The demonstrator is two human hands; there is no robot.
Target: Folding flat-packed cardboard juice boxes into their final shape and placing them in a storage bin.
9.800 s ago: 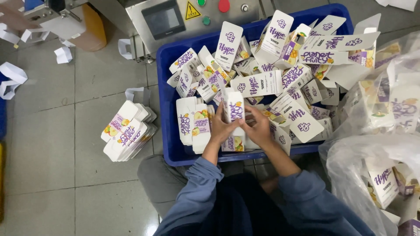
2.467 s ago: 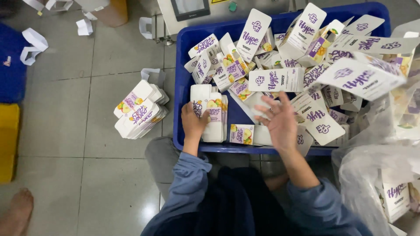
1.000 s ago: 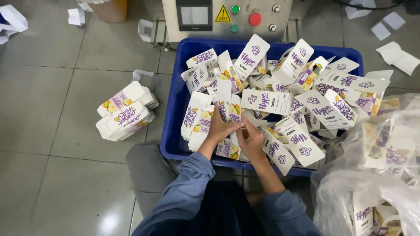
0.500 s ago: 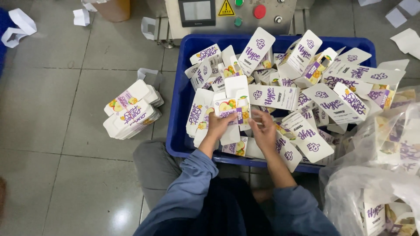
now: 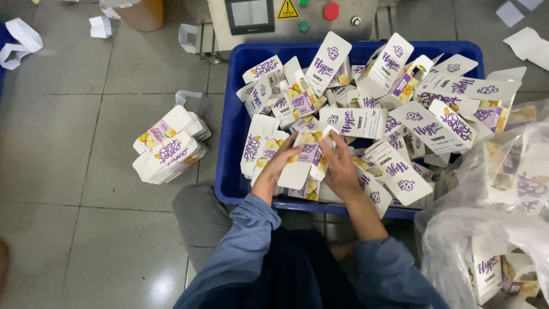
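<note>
Here we hold a white carton (image 5: pixel 305 162) between both hands over the near edge of the blue bin (image 5: pixel 234 123). Our left hand (image 5: pixel 278 166) clasps its left side, our right hand (image 5: pixel 338 163) closes on its top flap. Loose cartons (image 5: pixel 412 120) fill the bin; a stack (image 5: pixel 167 146) lies on the floor beside it.

**A packing floor in a small factory**

I see a grey tiled floor (image 5: pixel 74 171), a steel machine (image 5: pixel 291 23) with a screen, warning sign and push buttons, a blue crate (image 5: pixel 231 143) heaped with flat printed cartons (image 5: pixel 354 121), and plastic bags (image 5: pixel 486 229) holding more.
</note>
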